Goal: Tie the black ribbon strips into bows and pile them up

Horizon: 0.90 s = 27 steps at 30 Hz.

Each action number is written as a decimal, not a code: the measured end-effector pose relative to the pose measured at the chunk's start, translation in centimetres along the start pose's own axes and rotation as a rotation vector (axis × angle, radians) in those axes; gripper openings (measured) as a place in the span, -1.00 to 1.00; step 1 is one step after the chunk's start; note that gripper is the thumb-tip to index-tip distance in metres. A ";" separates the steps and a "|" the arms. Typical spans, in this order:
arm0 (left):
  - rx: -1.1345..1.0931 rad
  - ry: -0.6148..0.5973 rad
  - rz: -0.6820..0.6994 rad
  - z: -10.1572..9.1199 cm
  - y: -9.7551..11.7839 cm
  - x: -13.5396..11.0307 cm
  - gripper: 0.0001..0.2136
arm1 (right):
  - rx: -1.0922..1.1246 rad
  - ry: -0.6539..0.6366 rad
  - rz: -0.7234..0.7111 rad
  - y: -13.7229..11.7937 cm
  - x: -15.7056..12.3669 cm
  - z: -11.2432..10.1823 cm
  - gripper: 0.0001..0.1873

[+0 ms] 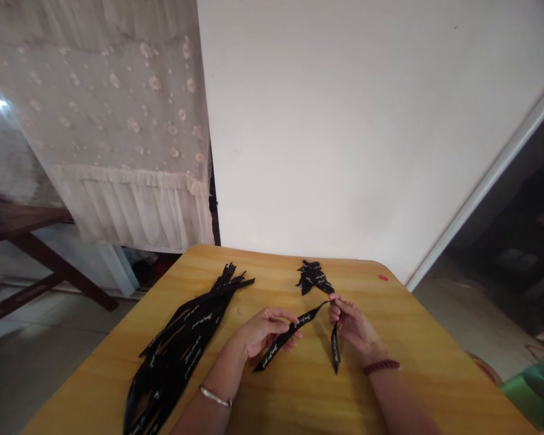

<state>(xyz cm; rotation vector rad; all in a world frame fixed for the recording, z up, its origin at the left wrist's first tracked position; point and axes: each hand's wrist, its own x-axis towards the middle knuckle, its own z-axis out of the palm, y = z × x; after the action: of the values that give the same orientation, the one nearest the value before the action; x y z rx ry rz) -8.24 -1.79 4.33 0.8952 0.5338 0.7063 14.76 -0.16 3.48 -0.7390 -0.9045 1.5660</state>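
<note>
A black ribbon with white script (278, 342) stretches between my two hands, just above the wooden table. My left hand (267, 332) pinches it partway along, and one cut end hangs down beside the fingers. My right hand (351, 323) grips it between thumb and fingertips, where it bends over; the other end drops below that hand. To the left lies a long heap of similar black ribbons (185, 338). Beyond my right hand sits a small pile of black ribbon pieces (314, 278), whose exact shape I cannot make out.
The wooden table (263, 278) meets a white wall panel (344, 133) at its back edge. A small red object (383, 278) lies near the far right corner. A lace curtain (136, 121) hangs at the left, beside a dark wooden table (40, 254). Something green (535, 386) stands at the lower right.
</note>
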 end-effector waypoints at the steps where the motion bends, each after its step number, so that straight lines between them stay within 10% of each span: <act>1: -0.010 0.000 -0.003 -0.1 -0.1 0.0 -0.79 | -0.014 0.001 -0.002 0.0 0.0 0.0 -0.86; 27: -0.542 0.249 0.212 -1.1 -0.6 0.4 -0.81 | 0.133 -0.049 0.139 1.4 -0.5 1.5 -0.87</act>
<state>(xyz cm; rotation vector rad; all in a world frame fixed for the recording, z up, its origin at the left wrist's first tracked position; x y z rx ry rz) -8.50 -1.17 3.16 0.3590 0.4362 1.1009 12.84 -1.04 3.04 -0.6831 -0.7896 1.7552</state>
